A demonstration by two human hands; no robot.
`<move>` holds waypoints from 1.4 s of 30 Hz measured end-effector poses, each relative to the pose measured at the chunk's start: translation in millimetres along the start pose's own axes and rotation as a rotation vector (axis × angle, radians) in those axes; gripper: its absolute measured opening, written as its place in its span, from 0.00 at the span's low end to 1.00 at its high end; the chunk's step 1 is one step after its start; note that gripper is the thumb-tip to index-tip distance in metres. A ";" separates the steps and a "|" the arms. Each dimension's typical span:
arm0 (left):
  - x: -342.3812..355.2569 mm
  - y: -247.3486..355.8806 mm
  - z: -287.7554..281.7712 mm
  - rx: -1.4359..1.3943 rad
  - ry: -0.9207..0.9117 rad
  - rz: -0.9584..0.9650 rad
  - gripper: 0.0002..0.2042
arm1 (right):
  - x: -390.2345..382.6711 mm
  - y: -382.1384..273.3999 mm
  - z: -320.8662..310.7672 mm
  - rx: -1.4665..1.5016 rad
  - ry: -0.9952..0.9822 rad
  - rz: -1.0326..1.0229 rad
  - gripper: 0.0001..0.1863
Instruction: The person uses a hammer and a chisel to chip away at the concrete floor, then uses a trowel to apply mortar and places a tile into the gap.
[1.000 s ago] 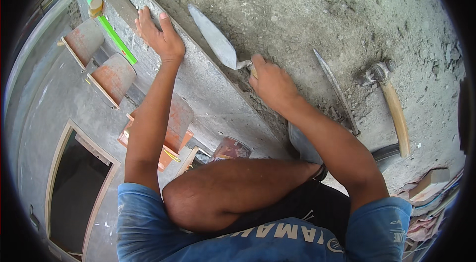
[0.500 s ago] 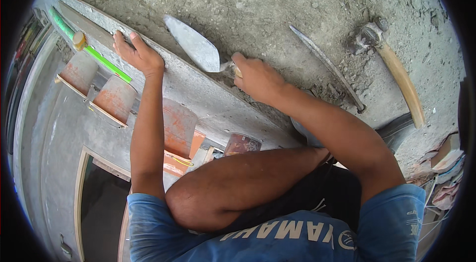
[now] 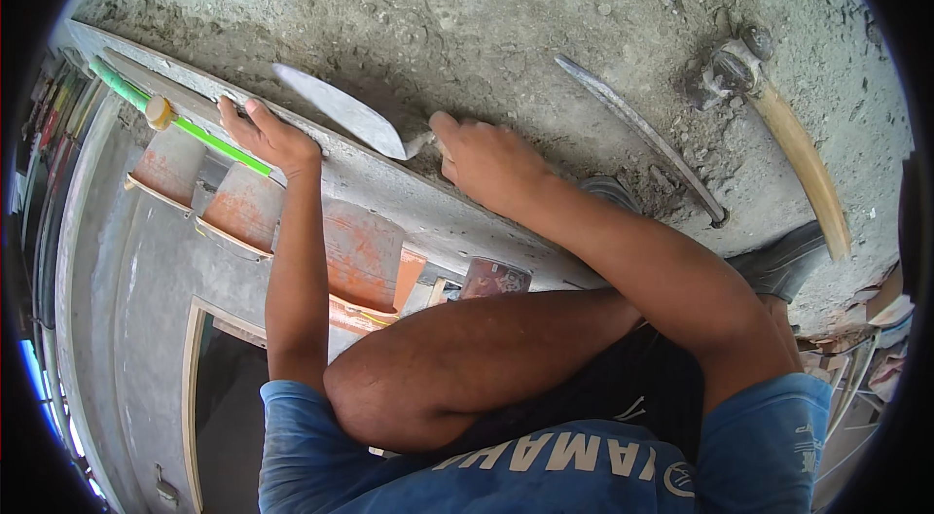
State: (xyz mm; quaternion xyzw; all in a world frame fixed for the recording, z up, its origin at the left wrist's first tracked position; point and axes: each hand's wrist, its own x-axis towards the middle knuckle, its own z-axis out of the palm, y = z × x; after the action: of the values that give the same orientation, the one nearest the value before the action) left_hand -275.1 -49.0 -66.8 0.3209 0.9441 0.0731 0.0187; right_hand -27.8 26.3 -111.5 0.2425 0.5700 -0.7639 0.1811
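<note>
My right hand [image 3: 491, 162] is closed round the handle of a pointed trowel [image 3: 342, 109]. The tilted metal blade points up and left, beside the long upright board [image 3: 384, 169]; whether it touches the board I cannot tell. My left hand [image 3: 270, 137] rests on the board's upper edge, fingers stretched and somewhat apart, with the thumb up. Dusty, crumbly grey mortar or soil [image 3: 428, 37] lies along the board's far side, under the trowel.
To the right lie a metal bar [image 3: 637, 130] and a wooden-handled hammer [image 3: 793, 149]. Stained buckets [image 3: 360, 256] and a green level hose [image 3: 219, 144] are on the board's near side. A doorway [image 3: 229, 407] shows at lower left.
My right hand has moved slightly left with the trowel, and its blade has turned more edge-on. My left hand stays at the board's edge. The whole view has shifted a little.
</note>
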 end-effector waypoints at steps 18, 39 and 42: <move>0.6 -7.1 6.5 -0.059 0.016 -0.031 0.30 | 8.4 5.9 -2.1 0.053 -0.009 0.000 0.17; -1.2 -7.4 2.8 -0.021 0.000 -0.007 0.31 | 25.6 -17.1 -13.0 0.149 0.193 -0.065 0.17; -2.2 -12.1 4.6 -0.010 -0.008 0.016 0.31 | 30.6 -12.2 -18.9 -0.017 0.006 -0.082 0.16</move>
State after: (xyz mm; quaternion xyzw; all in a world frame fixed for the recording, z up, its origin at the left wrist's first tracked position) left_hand -280.3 -59.2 -73.2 0.3289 0.9410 0.0766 0.0235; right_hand -56.5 47.9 -124.0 0.2196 0.5864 -0.7651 0.1500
